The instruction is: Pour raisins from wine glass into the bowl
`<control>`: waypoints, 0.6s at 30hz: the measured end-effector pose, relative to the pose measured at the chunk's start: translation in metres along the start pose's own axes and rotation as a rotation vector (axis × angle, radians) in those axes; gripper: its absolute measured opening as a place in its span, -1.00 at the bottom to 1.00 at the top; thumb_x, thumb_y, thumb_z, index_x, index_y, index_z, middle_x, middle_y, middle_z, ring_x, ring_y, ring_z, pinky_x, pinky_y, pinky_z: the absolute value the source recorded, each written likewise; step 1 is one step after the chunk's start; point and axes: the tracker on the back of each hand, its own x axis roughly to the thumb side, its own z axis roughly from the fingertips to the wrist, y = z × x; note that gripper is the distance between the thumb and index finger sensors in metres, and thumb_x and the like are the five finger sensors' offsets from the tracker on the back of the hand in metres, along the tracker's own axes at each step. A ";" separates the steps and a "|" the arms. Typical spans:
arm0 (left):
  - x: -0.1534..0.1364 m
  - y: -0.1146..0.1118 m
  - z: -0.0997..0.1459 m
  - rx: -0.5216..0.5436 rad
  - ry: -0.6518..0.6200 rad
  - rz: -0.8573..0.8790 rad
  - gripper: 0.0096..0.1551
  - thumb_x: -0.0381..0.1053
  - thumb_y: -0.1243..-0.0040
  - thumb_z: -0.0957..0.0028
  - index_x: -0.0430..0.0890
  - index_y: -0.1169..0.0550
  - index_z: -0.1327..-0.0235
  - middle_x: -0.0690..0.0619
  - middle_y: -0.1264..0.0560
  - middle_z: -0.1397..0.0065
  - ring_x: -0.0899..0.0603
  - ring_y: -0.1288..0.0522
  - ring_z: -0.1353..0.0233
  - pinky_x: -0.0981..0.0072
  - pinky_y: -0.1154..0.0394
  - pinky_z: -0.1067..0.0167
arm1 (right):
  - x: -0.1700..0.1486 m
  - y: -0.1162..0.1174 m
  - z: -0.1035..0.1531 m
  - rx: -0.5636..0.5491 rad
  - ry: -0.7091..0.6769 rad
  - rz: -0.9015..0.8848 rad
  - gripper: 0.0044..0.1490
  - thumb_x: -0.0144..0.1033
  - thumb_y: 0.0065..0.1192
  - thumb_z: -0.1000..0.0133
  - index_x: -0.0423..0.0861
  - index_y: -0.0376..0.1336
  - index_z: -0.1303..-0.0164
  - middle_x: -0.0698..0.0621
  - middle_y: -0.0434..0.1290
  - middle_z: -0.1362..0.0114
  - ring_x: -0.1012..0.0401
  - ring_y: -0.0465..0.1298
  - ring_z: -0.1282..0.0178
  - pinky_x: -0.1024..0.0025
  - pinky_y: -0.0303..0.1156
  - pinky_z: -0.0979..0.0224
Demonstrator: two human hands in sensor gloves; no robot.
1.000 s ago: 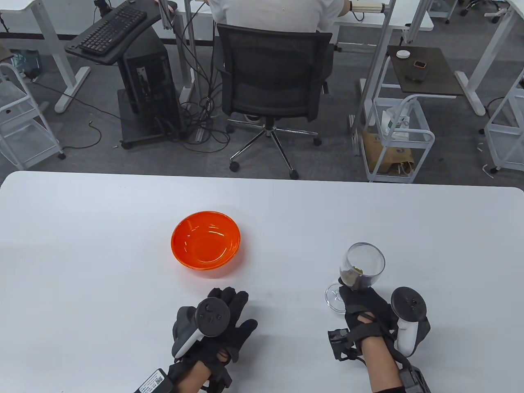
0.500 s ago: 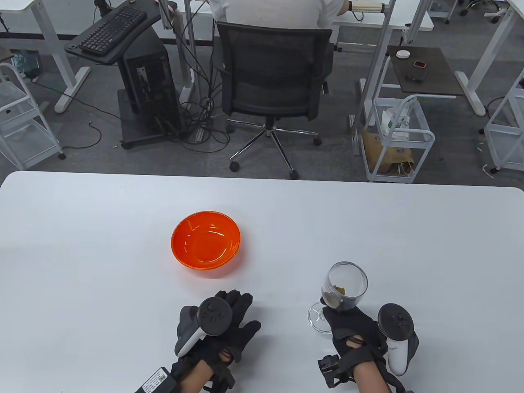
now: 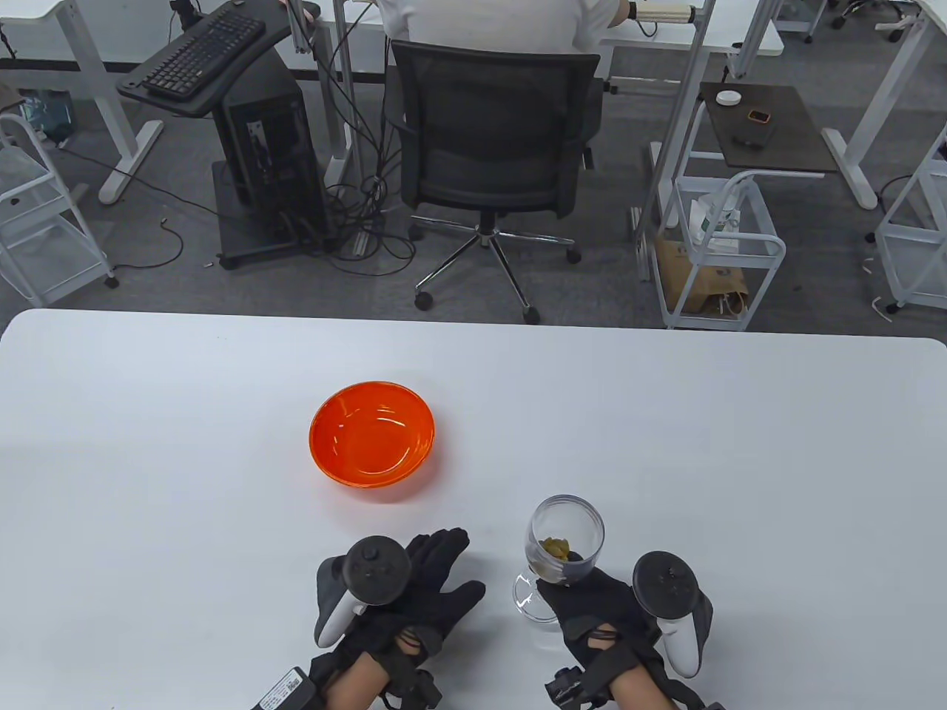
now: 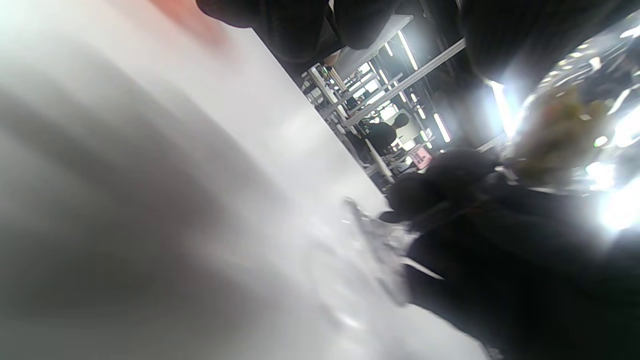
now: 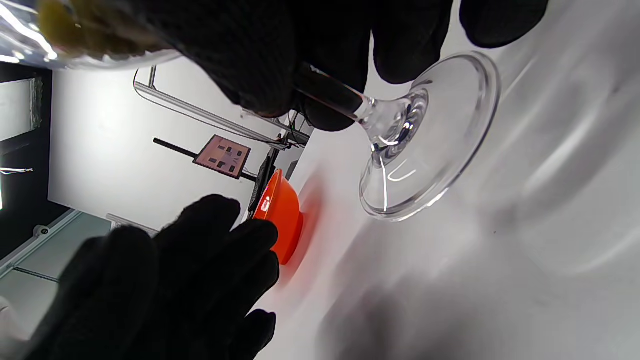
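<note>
An orange bowl (image 3: 371, 433) sits empty on the white table (image 3: 148, 414), left of centre; it also shows in the right wrist view (image 5: 281, 215). My right hand (image 3: 592, 603) grips a clear wine glass (image 3: 565, 537) by its stem, lifted off the table, with yellowish raisins (image 3: 556, 549) at the bottom. In the right wrist view the fingers (image 5: 260, 65) wrap the stem above the foot (image 5: 430, 145). My left hand (image 3: 425, 584) rests flat on the table just left of the glass, fingers spread and holding nothing.
The table's far edge runs across the middle of the table view. Beyond it stand an office chair (image 3: 496, 140), a computer tower (image 3: 270, 148) and wire carts (image 3: 721, 251). The left wrist view is blurred.
My right hand has carried the wine glass left and toward the near edge, close to my left hand. The left hand shifted slightly right. The bowl has not moved.
</note>
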 end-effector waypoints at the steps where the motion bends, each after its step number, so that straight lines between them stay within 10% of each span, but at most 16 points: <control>1: 0.001 -0.002 0.000 -0.013 -0.012 0.043 0.03 0.43 -0.24 0.13 0.10 -0.19 -0.59 -0.10 -0.16 -0.74 -0.38 -0.02 -0.69 -0.37 0.03 -0.49 | 0.001 0.002 0.001 0.005 -0.006 0.002 -0.49 -0.40 0.35 -0.16 -0.08 0.34 -0.35 -0.24 0.42 -0.52 -0.37 0.18 -0.59 -0.45 0.08 -0.50; 18: 0.013 -0.027 0.000 -0.167 -0.090 0.179 0.09 0.41 -0.27 0.11 0.22 -0.02 -0.61 -0.10 -0.01 -0.78 -0.39 0.08 -0.70 -0.39 0.09 -0.50 | 0.011 0.026 0.004 0.069 -0.092 0.081 -0.48 -0.37 0.35 -0.17 -0.08 0.34 -0.36 -0.21 0.46 -0.48 -0.31 0.27 -0.56 -0.41 0.10 -0.51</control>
